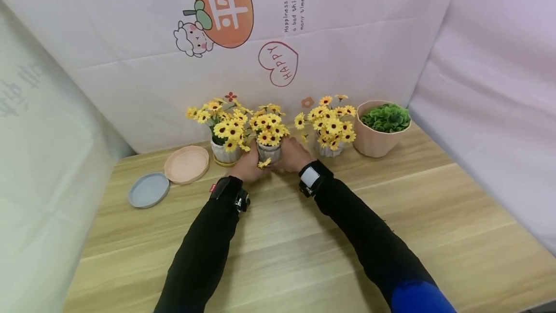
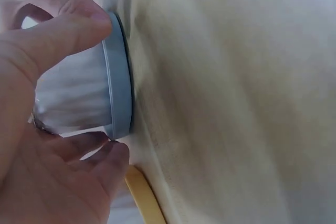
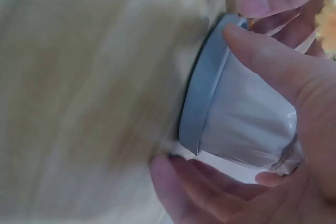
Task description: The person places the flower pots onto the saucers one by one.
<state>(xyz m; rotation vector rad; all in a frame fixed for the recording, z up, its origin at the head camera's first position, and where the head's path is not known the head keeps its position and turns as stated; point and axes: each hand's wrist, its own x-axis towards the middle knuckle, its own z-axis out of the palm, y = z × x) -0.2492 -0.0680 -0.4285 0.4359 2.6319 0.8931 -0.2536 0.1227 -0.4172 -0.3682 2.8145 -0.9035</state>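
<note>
In the head view, a pot of yellow daisies (image 1: 269,153) stands in the middle of the row, between my two hands. Under this pot is a shallow blue-grey saucer (image 2: 121,82), resting on or close over the wooden table. My left hand (image 1: 249,164) grips the saucer from the left, thumb on its rim and fingertips at the far edge. From the right, my right hand (image 1: 294,154) holds the same saucer, its thumb (image 3: 252,43) pressing the rim and its other fingers curled round the opposite side. The whitish pot wall (image 3: 241,114) sits inside the saucer.
To the left, another daisy pot (image 1: 225,152) stands on a yellow saucer (image 2: 143,195). A third daisy pot (image 1: 328,149) and a pink planter with green leaves (image 1: 376,141) are on the right. A pink saucer (image 1: 187,164) and a grey-blue saucer (image 1: 149,190) lie at the left.
</note>
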